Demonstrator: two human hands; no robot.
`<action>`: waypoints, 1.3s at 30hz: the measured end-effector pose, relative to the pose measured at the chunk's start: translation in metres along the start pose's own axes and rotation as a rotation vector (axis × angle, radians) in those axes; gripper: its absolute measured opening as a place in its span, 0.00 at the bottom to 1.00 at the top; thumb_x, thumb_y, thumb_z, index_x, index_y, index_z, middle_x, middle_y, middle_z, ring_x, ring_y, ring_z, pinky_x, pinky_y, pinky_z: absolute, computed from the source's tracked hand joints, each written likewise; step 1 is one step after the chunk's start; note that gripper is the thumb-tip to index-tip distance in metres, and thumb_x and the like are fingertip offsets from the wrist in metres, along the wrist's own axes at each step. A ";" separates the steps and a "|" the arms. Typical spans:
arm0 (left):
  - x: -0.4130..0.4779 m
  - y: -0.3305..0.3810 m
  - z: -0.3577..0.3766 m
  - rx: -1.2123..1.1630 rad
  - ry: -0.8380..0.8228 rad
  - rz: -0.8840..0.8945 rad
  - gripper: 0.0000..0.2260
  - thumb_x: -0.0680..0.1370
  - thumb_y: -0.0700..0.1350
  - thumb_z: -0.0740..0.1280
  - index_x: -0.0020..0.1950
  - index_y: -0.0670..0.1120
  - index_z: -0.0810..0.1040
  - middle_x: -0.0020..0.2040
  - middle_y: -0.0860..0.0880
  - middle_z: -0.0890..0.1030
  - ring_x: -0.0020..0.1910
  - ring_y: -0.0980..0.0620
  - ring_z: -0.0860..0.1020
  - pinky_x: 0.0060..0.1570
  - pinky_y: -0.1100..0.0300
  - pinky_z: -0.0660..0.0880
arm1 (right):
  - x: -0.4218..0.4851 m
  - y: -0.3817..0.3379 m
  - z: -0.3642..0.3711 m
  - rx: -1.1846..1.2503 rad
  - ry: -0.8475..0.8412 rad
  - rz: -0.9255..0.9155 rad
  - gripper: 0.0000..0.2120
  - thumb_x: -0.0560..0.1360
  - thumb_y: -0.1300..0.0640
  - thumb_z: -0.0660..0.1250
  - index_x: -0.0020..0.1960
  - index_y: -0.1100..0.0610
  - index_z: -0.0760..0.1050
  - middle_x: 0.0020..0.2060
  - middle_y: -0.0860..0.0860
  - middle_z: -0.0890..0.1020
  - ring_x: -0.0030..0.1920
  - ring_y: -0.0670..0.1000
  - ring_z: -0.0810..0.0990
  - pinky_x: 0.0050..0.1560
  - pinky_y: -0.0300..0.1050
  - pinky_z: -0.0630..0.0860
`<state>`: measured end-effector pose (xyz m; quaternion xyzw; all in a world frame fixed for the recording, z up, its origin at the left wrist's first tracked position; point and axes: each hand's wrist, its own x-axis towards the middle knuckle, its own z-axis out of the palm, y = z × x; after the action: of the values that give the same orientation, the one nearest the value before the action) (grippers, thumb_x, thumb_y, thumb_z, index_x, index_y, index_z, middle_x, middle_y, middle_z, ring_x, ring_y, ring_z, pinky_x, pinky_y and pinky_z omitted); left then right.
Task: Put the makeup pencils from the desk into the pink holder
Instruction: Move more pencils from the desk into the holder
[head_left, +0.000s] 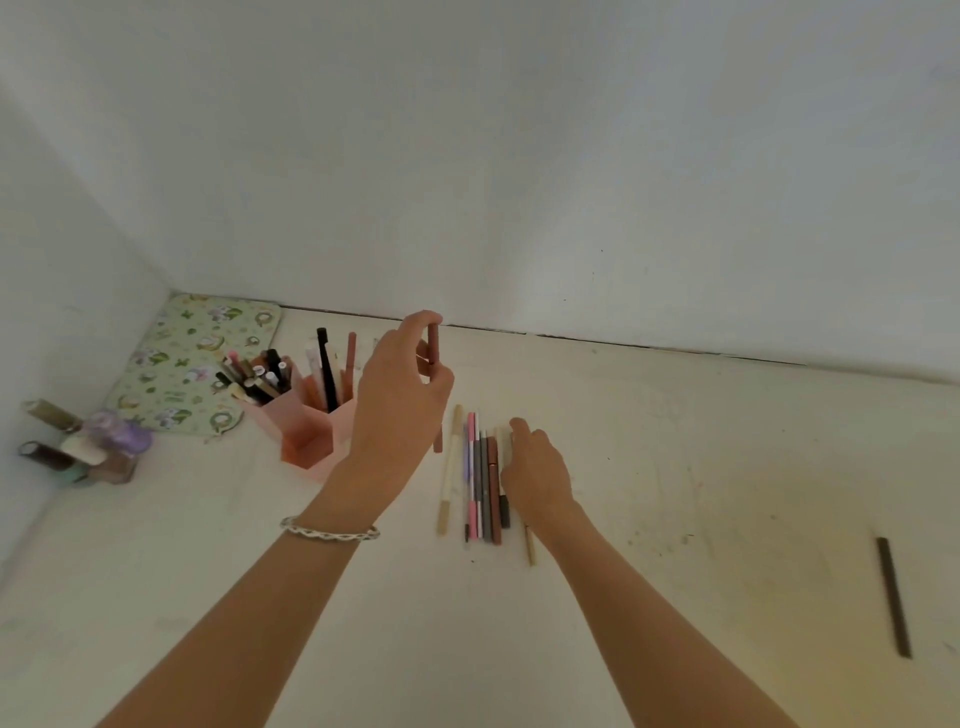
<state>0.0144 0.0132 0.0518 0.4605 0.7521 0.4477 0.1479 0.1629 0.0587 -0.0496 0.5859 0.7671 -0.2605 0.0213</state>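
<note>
While the left hand (400, 395) carries a brown pencil (434, 344) upright, pinched in its fingers (427, 318) just right of the pink holder (311, 431), it looks poised for dropping in. Right hand (537, 478) rests further right on the pencil row (480, 478) on the tabletop (727, 467), fingers curled, likely choosing the next; grip unclear.

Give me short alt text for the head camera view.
A left hand holds a reddish-brown pencil upright near the pink holder, while the right hand rests on a row of pencils on the desk.
</note>
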 end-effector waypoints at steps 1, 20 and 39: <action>0.002 0.000 -0.005 -0.024 0.045 0.016 0.19 0.76 0.35 0.67 0.65 0.50 0.74 0.51 0.49 0.78 0.46 0.56 0.79 0.50 0.61 0.79 | 0.001 0.001 -0.004 0.011 0.009 -0.010 0.25 0.77 0.67 0.57 0.73 0.57 0.61 0.59 0.58 0.74 0.55 0.58 0.77 0.53 0.48 0.75; 0.048 -0.045 -0.098 0.583 0.402 0.112 0.17 0.74 0.43 0.63 0.62 0.47 0.79 0.60 0.46 0.79 0.66 0.43 0.70 0.65 0.46 0.63 | -0.005 -0.134 -0.037 0.900 0.572 -0.543 0.21 0.76 0.64 0.67 0.62 0.46 0.66 0.47 0.45 0.78 0.46 0.44 0.80 0.50 0.36 0.78; -0.031 -0.063 0.051 0.548 -0.474 -0.252 0.13 0.81 0.46 0.62 0.65 0.45 0.70 0.59 0.46 0.76 0.57 0.47 0.77 0.54 0.56 0.74 | 0.021 -0.040 -0.048 0.763 0.667 -0.211 0.18 0.74 0.69 0.58 0.54 0.51 0.76 0.43 0.46 0.79 0.38 0.40 0.75 0.40 0.29 0.70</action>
<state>0.0279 0.0040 -0.0332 0.4776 0.8396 0.0894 0.2427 0.1333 0.0906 0.0000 0.5227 0.6376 -0.3214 -0.4658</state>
